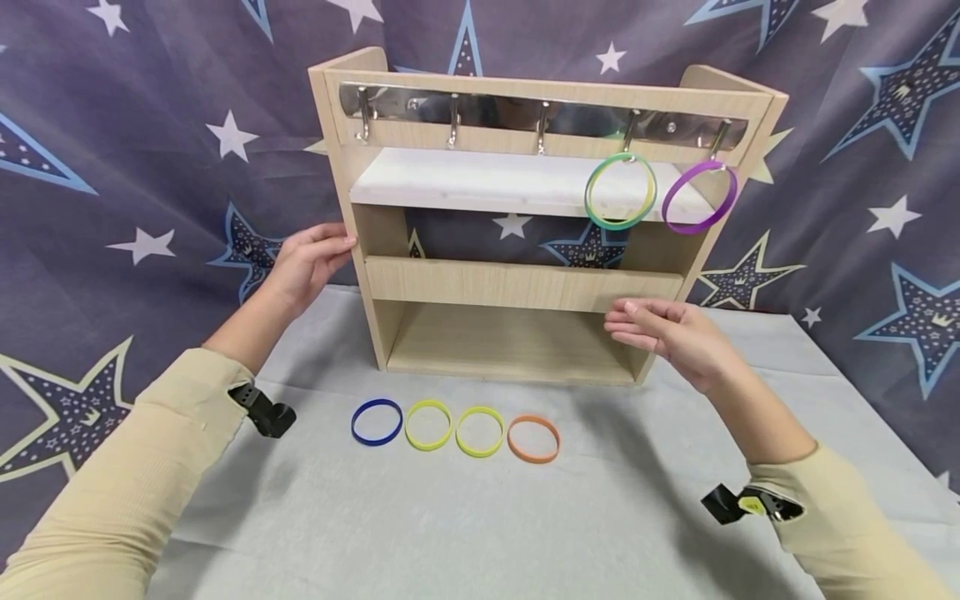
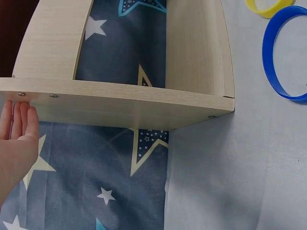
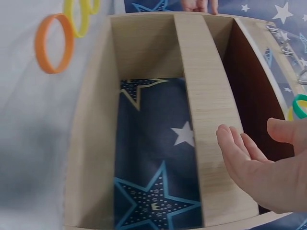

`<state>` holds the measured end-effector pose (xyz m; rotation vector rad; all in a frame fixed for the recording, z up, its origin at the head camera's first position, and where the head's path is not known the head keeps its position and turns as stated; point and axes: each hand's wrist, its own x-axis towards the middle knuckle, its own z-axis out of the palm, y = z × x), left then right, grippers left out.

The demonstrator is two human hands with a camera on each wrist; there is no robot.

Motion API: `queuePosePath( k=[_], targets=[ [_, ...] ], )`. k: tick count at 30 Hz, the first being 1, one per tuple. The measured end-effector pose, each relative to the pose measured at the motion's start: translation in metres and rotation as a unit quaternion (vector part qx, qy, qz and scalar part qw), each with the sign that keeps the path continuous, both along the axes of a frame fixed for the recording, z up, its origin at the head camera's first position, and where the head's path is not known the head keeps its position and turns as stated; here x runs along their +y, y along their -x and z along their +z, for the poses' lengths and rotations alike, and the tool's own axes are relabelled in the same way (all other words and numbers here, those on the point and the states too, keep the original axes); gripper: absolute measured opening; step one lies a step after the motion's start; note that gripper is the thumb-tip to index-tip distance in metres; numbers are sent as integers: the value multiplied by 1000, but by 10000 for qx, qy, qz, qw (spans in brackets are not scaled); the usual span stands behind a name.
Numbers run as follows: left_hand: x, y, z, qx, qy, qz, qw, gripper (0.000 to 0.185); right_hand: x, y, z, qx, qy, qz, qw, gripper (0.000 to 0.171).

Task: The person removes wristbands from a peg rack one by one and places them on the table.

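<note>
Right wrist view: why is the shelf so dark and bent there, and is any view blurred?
Right wrist view: the wooden shelf bows from wide-angle distortion, its interior in shadow. Head view: sharp, evenly lit, glare on the metal hook rail. Left wrist view: clear, edges slightly curved.

Matt pale wood rack (image 1: 517, 283), shiny metal hooks (image 1: 542, 127), smooth glossy bands (image 1: 455, 428).

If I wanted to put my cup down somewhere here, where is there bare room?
Bare cloth lies in front of the row of rings, blue ring to orange ring, between the two sleeves. The white shelf is free on its left part; its right end is crowded by the hanging green ring and purple ring. The bottom compartment looks bare.
</note>
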<state>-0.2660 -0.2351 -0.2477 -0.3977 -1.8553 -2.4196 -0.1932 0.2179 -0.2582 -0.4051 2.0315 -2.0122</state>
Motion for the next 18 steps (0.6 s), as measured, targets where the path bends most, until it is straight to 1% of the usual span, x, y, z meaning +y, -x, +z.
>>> queuePosePath(
  k=[2, 6, 8, 18],
  targets=[
    [0, 1, 0, 0, -11, -4, 10000, 9, 0, 0, 5, 54, 162, -97, 9998, 57],
    [1, 2, -1, 7, -68, -29, 10000, 12, 1, 0, 14, 170, 589, -138, 9980, 27],
    [2, 3, -1, 3, -82, -27, 10000, 12, 2, 1, 18, 250, 758, -121, 9967, 16],
    [1, 1, -1, 38, -128, 7, 9999, 12, -3, 2, 41, 560, 1384, -59, 9888, 17]
  ],
)
